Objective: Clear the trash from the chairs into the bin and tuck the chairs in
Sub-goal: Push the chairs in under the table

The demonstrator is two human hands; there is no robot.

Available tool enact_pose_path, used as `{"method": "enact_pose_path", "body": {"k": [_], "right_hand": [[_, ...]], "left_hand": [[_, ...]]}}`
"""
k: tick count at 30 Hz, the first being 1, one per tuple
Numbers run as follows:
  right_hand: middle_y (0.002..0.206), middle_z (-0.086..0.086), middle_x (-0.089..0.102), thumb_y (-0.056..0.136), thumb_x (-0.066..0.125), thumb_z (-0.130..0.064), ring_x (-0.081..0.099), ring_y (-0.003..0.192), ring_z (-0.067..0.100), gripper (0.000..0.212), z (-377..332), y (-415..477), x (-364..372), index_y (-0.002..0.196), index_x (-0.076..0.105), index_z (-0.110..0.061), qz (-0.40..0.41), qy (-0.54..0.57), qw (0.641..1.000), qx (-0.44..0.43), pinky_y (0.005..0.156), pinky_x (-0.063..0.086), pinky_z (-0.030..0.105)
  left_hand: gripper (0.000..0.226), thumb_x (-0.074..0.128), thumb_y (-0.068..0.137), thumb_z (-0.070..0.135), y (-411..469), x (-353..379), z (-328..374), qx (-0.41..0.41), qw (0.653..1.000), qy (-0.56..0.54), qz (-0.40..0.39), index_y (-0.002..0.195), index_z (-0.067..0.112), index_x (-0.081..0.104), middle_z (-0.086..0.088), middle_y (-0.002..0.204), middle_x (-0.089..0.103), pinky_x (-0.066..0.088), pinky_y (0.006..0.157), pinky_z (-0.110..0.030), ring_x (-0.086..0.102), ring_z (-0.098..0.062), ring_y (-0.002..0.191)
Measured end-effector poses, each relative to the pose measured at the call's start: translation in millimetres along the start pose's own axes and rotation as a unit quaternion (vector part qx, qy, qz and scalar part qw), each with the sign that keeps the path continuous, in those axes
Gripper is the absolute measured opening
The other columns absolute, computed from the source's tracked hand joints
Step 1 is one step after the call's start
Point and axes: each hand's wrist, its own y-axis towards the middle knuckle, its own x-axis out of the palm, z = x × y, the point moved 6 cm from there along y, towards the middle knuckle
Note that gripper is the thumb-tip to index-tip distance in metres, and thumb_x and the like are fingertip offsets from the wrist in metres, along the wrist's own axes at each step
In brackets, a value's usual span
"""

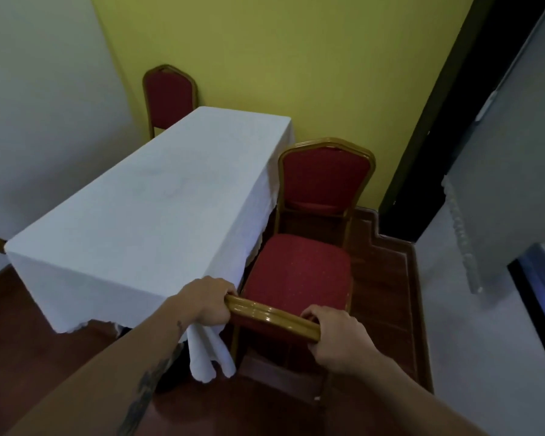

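Both my hands, left hand (206, 302) and right hand (339, 336), clamped on banquet chair (296, 272) gold top rail beside worktop (145, 209); rigid frame, likely moderate weight; seat bare.

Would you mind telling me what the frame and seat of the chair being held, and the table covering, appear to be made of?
The chair frame looks like metal or wood with glossy gold paint; bright highlights run along the rail between the left hand and right hand. The seat appears to be red woven upholstery, matte and faintly speckled. The tablecloth looks like white fabric, draping in soft folds at the corner.
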Motion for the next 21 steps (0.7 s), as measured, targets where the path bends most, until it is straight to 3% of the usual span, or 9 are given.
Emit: {"method": "enact_pose_path", "body": {"k": [5,12,16,21], "right_hand": [[0.107,-0.012,0.069,0.070,0.066,-0.029,0.067,0.096,0.012,0.051,2.7,2.7,-2.6,0.121,0.060,-0.038,0.006,0.005,1.000,-0.002,0.089,0.056,0.037],[0.101,-0.014,0.069,0.073,0.068,-0.032,0.066,0.091,0.012,0.044,32.6,8.1,-19.5,0.116,0.062,-0.040,-0.006,-0.043,0.999,0.024,0.079,0.053,0.031],[0.100,-0.015,0.066,0.074,0.068,-0.038,0.064,0.097,0.014,0.036,52.8,11.6,-36.1,0.109,0.063,-0.039,0.001,-0.073,0.997,0.030,0.094,0.050,0.041],[0.111,-0.009,0.054,0.071,0.071,-0.044,0.052,0.115,0.023,0.038,79.0,26.5,-50.3,0.109,0.062,-0.042,0.008,-0.100,0.994,0.053,0.115,0.021,0.062]], "left_hand": [[0.031,0.057,0.069,0.025,-3.1,-2.1,4.2,0.002,0.997,0.026,0.068,0.097,0.034,0.069,0.006,0.094,0.069,0.050,0.072,-0.027,0.065,-0.018,0.084],[0.015,0.064,0.070,0.034,-3.7,11.0,23.0,0.022,0.995,0.018,0.098,0.082,0.027,0.069,0.003,0.078,0.068,0.052,0.064,-0.029,0.064,-0.017,0.072],[0.013,0.064,0.076,0.036,-9.6,21.1,39.0,0.035,0.994,-0.020,0.103,0.084,0.026,0.066,0.004,0.076,0.063,0.044,0.061,-0.028,0.061,-0.016,0.072],[0.025,0.064,0.079,0.029,-14.4,27.8,51.8,0.038,0.993,-0.065,0.095,0.103,0.030,0.069,0.003,0.090,0.067,0.051,0.070,-0.030,0.065,-0.018,0.084]]}}
